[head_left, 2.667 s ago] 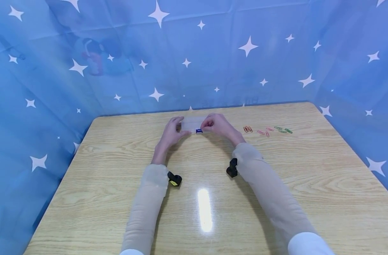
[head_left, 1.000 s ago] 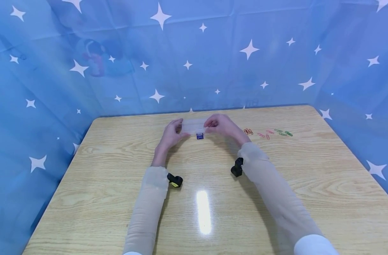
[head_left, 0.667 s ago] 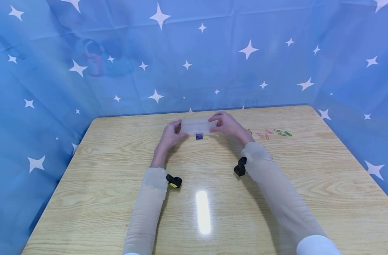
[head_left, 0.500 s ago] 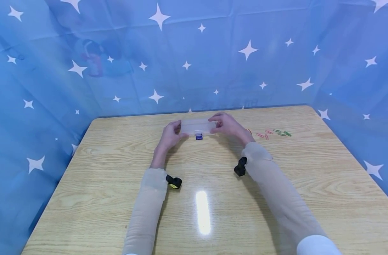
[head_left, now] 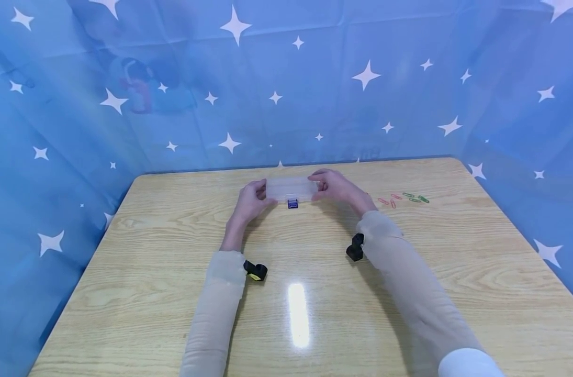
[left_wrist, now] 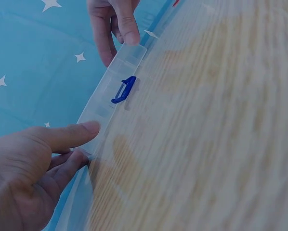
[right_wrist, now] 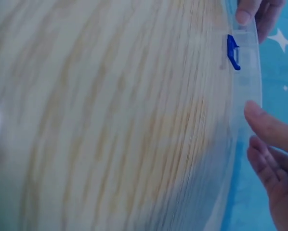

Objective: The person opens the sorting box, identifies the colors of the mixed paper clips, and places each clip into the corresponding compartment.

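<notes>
A clear plastic box [head_left: 292, 187] sits near the far edge of the table, its long side facing me. A blue latch [head_left: 293, 203] sticks out from the middle of its front, swung outward; the latch [left_wrist: 124, 90] also shows in the left wrist view. My left hand [head_left: 252, 201] holds the left end, thumb in front and fingers around the end. At the other end my right hand [head_left: 335, 189] grips the box between thumb and fingers; in the right wrist view the right thumb [right_wrist: 267, 122] lies against the box wall.
On the table [head_left: 173, 293], right of the hands, lie pink paper clips [head_left: 383, 201] and green paper clips [head_left: 414, 200]. Red ones are mostly hidden behind the right hand. A blue starry curtain [head_left: 286, 78] hangs behind the far edge.
The right hand has left the blue latch and moved to the box's right end. The latch has swung outward and down. Lately the box and hands barely shift.
</notes>
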